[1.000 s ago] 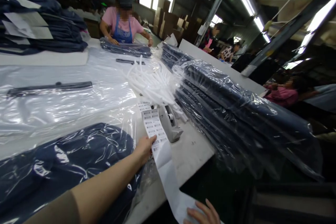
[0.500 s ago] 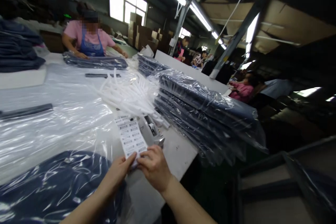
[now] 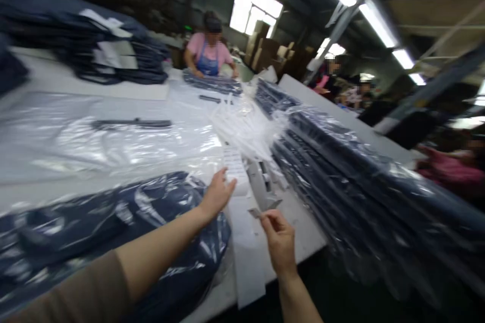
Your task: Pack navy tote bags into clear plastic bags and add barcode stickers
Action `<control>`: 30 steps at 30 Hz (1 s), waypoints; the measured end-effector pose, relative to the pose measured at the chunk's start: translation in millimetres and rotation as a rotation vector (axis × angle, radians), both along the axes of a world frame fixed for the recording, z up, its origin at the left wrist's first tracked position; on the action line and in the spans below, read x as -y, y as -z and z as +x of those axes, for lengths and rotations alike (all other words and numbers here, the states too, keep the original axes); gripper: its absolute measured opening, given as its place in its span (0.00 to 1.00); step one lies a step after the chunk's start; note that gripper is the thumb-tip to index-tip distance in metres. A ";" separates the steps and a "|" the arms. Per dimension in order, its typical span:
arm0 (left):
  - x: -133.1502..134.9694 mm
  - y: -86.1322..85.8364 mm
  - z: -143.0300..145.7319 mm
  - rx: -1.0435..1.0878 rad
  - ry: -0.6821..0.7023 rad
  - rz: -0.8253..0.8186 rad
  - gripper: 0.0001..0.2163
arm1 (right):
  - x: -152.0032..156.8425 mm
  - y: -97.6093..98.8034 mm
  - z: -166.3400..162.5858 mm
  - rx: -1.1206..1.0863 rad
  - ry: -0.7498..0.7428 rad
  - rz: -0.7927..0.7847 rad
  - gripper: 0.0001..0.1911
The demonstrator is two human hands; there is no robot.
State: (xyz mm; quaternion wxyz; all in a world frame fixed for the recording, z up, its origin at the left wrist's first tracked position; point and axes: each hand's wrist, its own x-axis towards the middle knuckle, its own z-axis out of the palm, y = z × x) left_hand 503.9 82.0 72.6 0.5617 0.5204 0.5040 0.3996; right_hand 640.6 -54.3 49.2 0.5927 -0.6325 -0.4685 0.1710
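A sheet of printed barcode labels (image 3: 235,164) lies on the white table, its blank white backing strip (image 3: 248,262) trailing toward the near edge. My left hand (image 3: 217,196) is over the side of the sheet, fingers apart and holding nothing. Between thumb and fingertips, my right hand (image 3: 279,237) pinches a small label (image 3: 254,212), blurred by motion. Just beyond it stands a grey tape dispenser (image 3: 259,179). Under my left forearm lies a dark blue garment in a clear plastic bag (image 3: 151,222).
Bagged dark garments (image 3: 341,176) are stacked along the right. White strips (image 3: 246,123) lie in a pile past the dispenser. Dark folded garments (image 3: 113,45) are heaped at back left. A co-worker in a pink top (image 3: 208,55) handles a bagged garment across the table.
The view has swung left. My left hand has let go of the label sheet, which now lies on the table. My right hand has moved off it, pinching a small label.
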 end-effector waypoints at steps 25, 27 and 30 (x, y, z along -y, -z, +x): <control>161.3 46.0 -308.5 -0.658 0.102 0.615 0.11 | -123.2 46.4 -285.8 0.039 -0.999 -0.889 0.08; 145.0 47.3 -320.2 -0.721 0.097 0.621 0.13 | -124.0 51.0 -285.6 0.074 -0.990 -0.892 0.08; 121.2 54.5 -332.1 -0.790 0.205 0.570 0.17 | -125.6 54.4 -286.4 0.155 -0.976 -0.888 0.08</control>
